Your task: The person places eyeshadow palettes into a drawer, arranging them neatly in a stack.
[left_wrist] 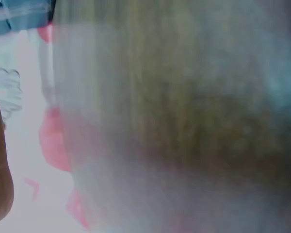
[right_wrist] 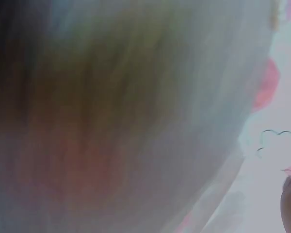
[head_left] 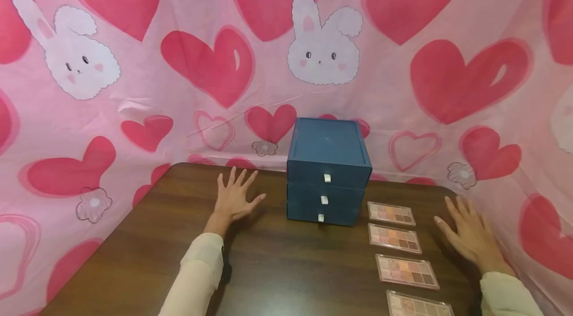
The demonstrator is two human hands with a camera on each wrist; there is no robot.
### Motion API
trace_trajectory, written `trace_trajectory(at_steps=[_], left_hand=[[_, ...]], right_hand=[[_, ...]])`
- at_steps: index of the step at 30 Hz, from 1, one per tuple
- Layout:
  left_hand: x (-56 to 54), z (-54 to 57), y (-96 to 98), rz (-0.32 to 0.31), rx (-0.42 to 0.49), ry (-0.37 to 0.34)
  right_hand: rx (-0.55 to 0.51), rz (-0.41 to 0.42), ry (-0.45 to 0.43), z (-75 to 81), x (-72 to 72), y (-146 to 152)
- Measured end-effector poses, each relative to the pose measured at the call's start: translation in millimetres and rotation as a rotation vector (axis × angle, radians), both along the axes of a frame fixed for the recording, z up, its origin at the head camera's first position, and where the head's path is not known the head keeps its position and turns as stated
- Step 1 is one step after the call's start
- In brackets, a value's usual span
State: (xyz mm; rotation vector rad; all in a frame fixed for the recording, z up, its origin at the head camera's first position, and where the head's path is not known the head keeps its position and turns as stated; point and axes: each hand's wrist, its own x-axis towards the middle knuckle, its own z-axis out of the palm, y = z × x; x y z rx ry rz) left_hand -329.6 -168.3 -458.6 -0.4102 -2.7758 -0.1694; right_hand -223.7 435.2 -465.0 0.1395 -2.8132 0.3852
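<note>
With fingers spread, the left hand (head_left: 235, 196) is over the wooden table, left of a blue drawer box (head_left: 329, 171). That box has three stacked drawers, each with a small white pull tab (head_left: 324, 200). The right hand (head_left: 472, 236), its fingers also extended, is by the table's right edge. Between the box and this hand runs a column of several eyeshadow palettes, from the farthest palette (head_left: 391, 213) to the nearest palette (head_left: 418, 304), cut off by the frame's bottom. Neither hand holds anything. Both wrist views show mostly blurred tabletop, with part of a hand at the edge.
The dark brown wooden table (head_left: 268, 266) has rounded far corners. Behind it and along both sides hangs a pink cloth (head_left: 268, 72) printed with red hearts and white rabbits. The blue box stands near the table's back edge.
</note>
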Motion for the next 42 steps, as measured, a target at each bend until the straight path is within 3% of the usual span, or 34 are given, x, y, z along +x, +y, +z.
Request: trace_trajectory(at_steps=[6, 9, 12, 14, 19, 24, 27, 32, 37, 42], left_hand=[[13.5, 11.9, 10.5, -0.058, -0.007, 0.129], [20.8, 18.6, 15.7, -0.092, 0.055, 0.165], [25.6, 28.5, 22.0, -0.128, 0.207, 0.150], [27.3, 37.7, 27.5, -0.155, 0.364, 0.109], [25.6, 61.0, 44.6, -0.252, 0.710, 0.021], [19.2, 80.4, 65.5, -0.385, 0.808, 0.030], [13.3, 90.2, 77.0, -0.443, 0.844, 0.014], [0.9, 101.8, 89.1, -0.514, 0.961, -0.101], [-7.9, 106.1, 93.1, -0.553, 1.031, -0.233], [-15.2, 108.9, 97.2, -0.577, 1.042, -0.311]], right_hand=[[-0.050, 0.027, 0.059, 10.4, 8.8, -14], [-0.094, 0.025, 0.040, 18.6, 17.6, -22], [-0.144, 0.026, 0.034, 36.1, 26.8, -36], [-0.190, 0.034, 0.048, 52.3, 32.0, -51], [-0.331, 0.132, 0.132, 87.6, 42.2, -100], [-0.433, 0.267, 0.180, 104.7, 51.6, -148], [-0.473, 0.296, 0.144, 107.4, 52.7, -170], [-0.550, 0.339, 0.047, 101.0, 45.8, -202], [-0.679, 0.374, -0.067, 92.7, 36.0, -225], [-0.831, 0.440, -0.142, 85.4, 21.8, -239]])
